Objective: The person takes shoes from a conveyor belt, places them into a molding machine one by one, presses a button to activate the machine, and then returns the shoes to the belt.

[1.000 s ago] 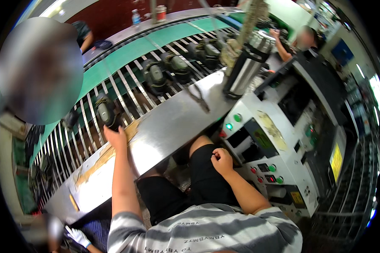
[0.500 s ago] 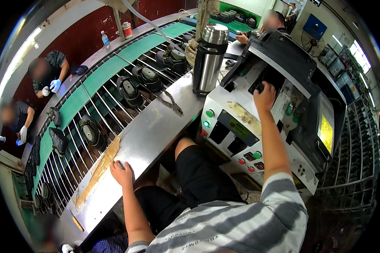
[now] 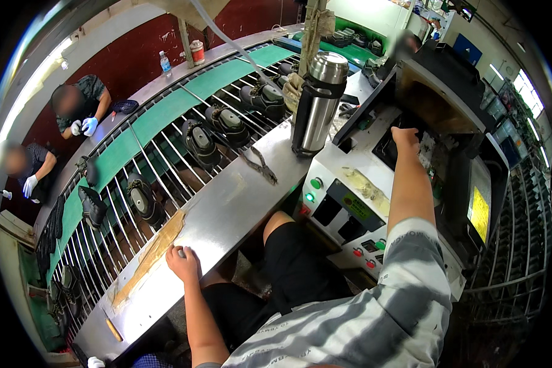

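My right hand point(image 3: 406, 141) reaches into the opening of a white machine point(image 3: 323, 161), under its raised black lid point(image 3: 448, 92). Its fingers curl down at a black part inside; what they hold is mostly hidden by the hand. My left hand point(image 3: 183, 264) rests on the metal tabletop point(image 3: 218, 211), closed around a small greyish thing too hidden to name. A brown paper-like strip point(image 3: 162, 238) lies on the tabletop just beyond it. Between the machine and the roller conveyor point(image 3: 165, 161) stands a steel flask point(image 3: 318, 110) with a black handle.
Several black shoes lie soles up on the conveyor, such as one shoe point(image 3: 144, 199) near my left hand. A dark strap-like piece point(image 3: 260, 164) lies by the flask. Gloved people work across the conveyor. A wooden-handled tool point(image 3: 113, 330) lies at the near left. Racks point(image 3: 515, 245) stand at right.
The black lid has swung higher, showing its brown inner side. My right hand has moved deeper into the opening. The whole view has shifted slightly; my left hand stays on the tabletop.
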The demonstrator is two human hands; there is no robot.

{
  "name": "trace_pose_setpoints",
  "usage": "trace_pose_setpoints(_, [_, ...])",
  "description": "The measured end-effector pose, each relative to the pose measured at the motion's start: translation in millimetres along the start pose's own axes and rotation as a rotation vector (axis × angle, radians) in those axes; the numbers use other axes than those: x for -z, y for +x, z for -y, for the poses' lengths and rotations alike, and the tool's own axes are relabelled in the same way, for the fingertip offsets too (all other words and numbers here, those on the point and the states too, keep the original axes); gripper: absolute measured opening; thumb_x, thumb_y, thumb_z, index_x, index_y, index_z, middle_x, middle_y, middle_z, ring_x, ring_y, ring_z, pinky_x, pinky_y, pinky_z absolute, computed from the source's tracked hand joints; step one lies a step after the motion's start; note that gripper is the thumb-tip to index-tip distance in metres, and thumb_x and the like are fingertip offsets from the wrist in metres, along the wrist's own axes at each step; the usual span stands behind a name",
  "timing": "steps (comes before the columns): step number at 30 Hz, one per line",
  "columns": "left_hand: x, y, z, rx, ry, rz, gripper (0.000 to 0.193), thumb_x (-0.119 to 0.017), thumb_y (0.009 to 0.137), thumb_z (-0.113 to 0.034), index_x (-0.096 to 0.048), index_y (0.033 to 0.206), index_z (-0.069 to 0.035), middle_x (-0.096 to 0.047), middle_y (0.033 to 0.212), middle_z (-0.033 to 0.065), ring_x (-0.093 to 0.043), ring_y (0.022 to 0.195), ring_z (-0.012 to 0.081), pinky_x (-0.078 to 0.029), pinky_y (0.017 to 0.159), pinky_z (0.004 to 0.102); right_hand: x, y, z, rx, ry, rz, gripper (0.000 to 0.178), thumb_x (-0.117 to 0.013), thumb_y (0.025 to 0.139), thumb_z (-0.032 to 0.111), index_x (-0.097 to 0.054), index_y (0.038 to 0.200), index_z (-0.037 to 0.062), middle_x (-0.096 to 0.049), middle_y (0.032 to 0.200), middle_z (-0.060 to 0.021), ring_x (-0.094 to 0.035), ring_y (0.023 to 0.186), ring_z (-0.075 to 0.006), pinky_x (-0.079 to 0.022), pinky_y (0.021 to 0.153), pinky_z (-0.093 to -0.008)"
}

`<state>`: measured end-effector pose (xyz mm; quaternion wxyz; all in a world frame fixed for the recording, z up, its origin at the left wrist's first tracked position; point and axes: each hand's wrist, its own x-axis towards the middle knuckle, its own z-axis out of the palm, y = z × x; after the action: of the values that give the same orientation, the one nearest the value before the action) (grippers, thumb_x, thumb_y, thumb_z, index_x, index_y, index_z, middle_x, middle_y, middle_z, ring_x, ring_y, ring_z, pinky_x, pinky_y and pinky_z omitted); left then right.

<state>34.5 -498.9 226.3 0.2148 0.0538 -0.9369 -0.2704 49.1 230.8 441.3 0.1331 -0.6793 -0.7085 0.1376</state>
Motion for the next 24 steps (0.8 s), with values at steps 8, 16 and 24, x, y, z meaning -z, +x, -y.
trace_pose_setpoints(8, [1.3,-5.3,2.7,0.002,-0.005,0.014,0.02,-0.063,0.082,-0.018,-0.063,0.093,-0.002,-0.055,0.125,0.0204,-0.046,0.122,0.0373,-0.034,0.105,0.0472,-11.1,-63.1,-64.4,0.405,0.414,-0.506,0.104,-0.075,0.071,0.042,-0.021,0.147,-0.0038,-0.04,0.14,-0.0302,-0.041,0.129,-0.0433,-0.034,0.109,-0.0461])
trace_pose_setpoints(16, [-14.4,-24.1,-9.7,-0.051,-0.379,0.02,0.03,-0.069,0.073,-0.009,-0.061,0.102,-0.003,-0.057,0.114,0.0183,-0.048,0.116,0.0368,-0.036,0.103,0.044,-35.0,-149.6,-111.9,0.64,0.968,-0.457,0.086,-0.087,0.067,0.03,-0.044,0.13,-0.0096,-0.047,0.135,-0.0242,-0.049,0.12,-0.0352,-0.041,0.102,-0.0436])
trace_pose_setpoints(24, [29.5,4.4,-177.0,0.39,-1.933,1.12,0.059,-0.063,0.084,-0.029,-0.048,0.132,0.0,-0.055,0.13,0.0199,-0.054,0.121,0.0294,-0.042,0.105,0.0434,34.4,-313.8,-53.3,0.822,0.978,1.036,0.07,-0.077,0.077,0.039,-0.053,0.127,-0.0034,-0.059,0.122,-0.0104,-0.056,0.108,-0.0216,-0.042,0.096,-0.0336])
